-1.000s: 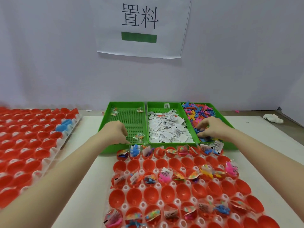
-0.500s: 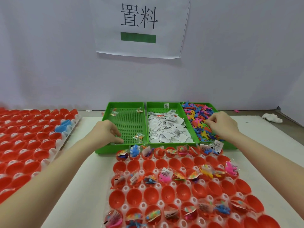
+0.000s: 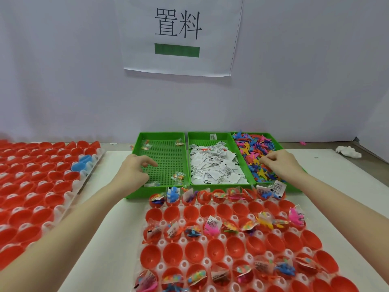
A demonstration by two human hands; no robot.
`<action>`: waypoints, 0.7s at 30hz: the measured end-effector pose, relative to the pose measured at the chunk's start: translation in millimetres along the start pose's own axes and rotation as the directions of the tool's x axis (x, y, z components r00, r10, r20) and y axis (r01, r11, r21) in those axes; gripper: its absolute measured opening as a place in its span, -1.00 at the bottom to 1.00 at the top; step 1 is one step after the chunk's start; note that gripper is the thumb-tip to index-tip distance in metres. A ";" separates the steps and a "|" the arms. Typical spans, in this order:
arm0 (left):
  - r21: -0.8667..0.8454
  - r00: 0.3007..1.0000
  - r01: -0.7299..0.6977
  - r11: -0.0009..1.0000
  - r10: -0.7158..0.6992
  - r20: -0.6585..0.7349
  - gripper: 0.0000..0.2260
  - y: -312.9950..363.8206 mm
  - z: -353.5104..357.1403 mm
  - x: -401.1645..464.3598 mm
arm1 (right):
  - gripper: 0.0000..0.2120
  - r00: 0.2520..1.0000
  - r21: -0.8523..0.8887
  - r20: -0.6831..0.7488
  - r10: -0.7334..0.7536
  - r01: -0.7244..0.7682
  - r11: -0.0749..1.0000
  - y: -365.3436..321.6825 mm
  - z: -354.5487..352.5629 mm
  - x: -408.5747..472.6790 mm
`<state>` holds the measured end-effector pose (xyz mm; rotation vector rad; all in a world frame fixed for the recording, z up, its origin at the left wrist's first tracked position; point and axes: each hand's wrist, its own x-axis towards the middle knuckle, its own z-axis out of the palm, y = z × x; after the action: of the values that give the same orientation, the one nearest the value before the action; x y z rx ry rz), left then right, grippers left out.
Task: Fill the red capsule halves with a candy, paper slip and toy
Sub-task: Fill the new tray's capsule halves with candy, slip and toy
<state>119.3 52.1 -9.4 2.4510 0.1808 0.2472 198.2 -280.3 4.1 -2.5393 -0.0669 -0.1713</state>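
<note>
Now | step: gathering fillings | left hand (image 3: 134, 169) curled over candy tray (image 3: 162, 135), grip unclear | right hand (image 3: 280, 163) pinching in toy tray (image 3: 280, 145), catch unclear | red capsule halves (image 3: 212, 249) on counter, alternate rows empty | next: lift pieces, drop into empty halves

The left hand (image 3: 134, 172), a second ago at the near edge of the left tray (image 3: 162, 159) with fingers curled close to a candy (image 3: 177, 177), now sits further left and back over the tray's mesh, fingers loosely bent with thumb and forefinger apart, the candy lying clear of it; the right hand (image 3: 280, 164), earlier low at the near end of the toy tray (image 3: 280, 144) beside a slip, is now drawn back up over the toys (image 3: 254, 148), fingertips (image 3: 265, 161) bunched down into the pile; whether they pinch one cannot be told.
</note>
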 end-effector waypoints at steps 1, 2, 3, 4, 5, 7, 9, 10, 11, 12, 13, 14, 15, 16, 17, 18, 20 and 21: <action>-0.046 1.000 0.009 0.999 -0.009 0.003 -0.62 -1.8 -0.2 0.1 | -0.62 1.000 0.009 -0.003 0.009 -0.009 1.000 0.3 -0.4 -0.8; -0.086 1.000 0.025 0.996 -0.024 0.009 -0.63 -3.2 -0.9 -0.2 | -0.61 1.000 0.019 -0.019 0.014 -0.013 1.000 1.0 -0.3 -0.8; -0.122 0.999 0.042 0.992 -0.041 0.011 -0.64 -4.0 -1.8 -0.8 | -0.60 0.999 0.020 -0.039 0.014 -0.013 1.000 1.6 -0.2 -0.5; -0.161 0.999 0.054 0.986 -0.054 0.004 -0.67 -4.4 -2.7 -1.5 | -0.61 0.998 0.015 -0.062 0.009 -0.008 1.000 1.8 0.2 -0.2; -0.203 0.998 0.057 0.977 -0.061 -0.010 -0.70 -4.2 -3.3 -2.3 | -0.62 0.995 0.014 -0.095 0.005 -0.004 1.000 1.9 0.6 0.1; -0.294 0.997 0.045 0.955 -0.062 -0.049 -0.74 -2.2 -4.1 -4.2 | -0.67 0.983 0.075 -0.185 0.013 0.000 0.997 1.5 0.7 2.0; -0.372 0.994 0.008 0.928 -0.046 -0.095 -0.75 1.0 -5.3 -6.6 | -0.74 0.971 0.237 -0.234 0.055 0.002 0.972 -2.6 0.0 1.9; -0.407 0.992 -0.014 0.913 -0.037 -0.117 -0.76 3.1 -6.4 -8.3 | -0.77 0.971 0.317 -0.228 0.068 0.008 0.948 -6.3 0.0 1.9; -0.454 0.991 -0.030 0.891 -0.034 -0.133 -0.77 6.2 -7.7 -10.7 | -0.79 0.976 0.370 -0.205 0.071 0.010 0.929 -10.9 0.1 1.9; -0.524 0.989 -0.041 0.851 -0.039 -0.140 -0.78 9.8 -9.1 -13.3 | -0.80 0.984 0.392 -0.169 0.059 0.012 0.920 -16.3 0.8 1.9; -0.613 0.989 -0.046 0.789 -0.050 -0.139 -0.79 14.4 -10.0 -16.5 | -0.80 0.992 0.391 -0.122 0.041 0.010 0.921 -21.8 1.9 2.4; -0.704 0.989 -0.046 0.709 -0.066 -0.132 -0.79 19.7 -10.3 -20.8 | -0.81 0.998 0.377 -0.060 0.019 0.005 0.926 -27.9 3.5 2.7; -0.775 0.988 -0.048 0.630 -0.085 -0.130 -0.78 25.3 -10.0 -26.0 | -0.82 1.000 0.352 0.016 -0.007 0.001 0.936 -35.3 5.3 1.8; -0.816 0.985 -0.058 0.575 -0.102 -0.142 -0.77 31.1 -9.1 -31.6 | -0.84 0.995 0.317 0.095 -0.044 0.011 0.948 -42.6 7.7 0.2; -0.837 0.981 -0.074 0.543 -0.111 -0.159 -0.75 36.8 -7.8 -37.6 | -0.87 0.981 0.253 0.171 -0.090 0.044 0.966 -48.7 10.7 -1.8; -0.851 0.978 -0.090 0.518 -0.115 -0.173 -0.74 41.9 -6.6 -44.3 | -0.89 0.961 0.149 0.241 -0.133 0.098 0.984 -54.1 14.2 -4.0; -0.883 0.978 -0.097 0.459 -0.120 -0.170 -0.70 52.0 -4.7 -58.2 | -0.74 0.924 -0.074 0.345 -0.167 0.204 0.976 -61.4 21.5 -8.3; -0.899 0.981 -0.091 0.428 -0.118 -0.155 -0.67 55.9 -4.3 -64.6 | -0.68 0.916 -0.162 0.370 -0.153 0.226 0.960 -63.8 24.2 -9.2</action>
<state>59.2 -0.9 20.6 1.3015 0.1020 0.4442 186.2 -214.0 18.5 -2.7353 -0.4631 0.2200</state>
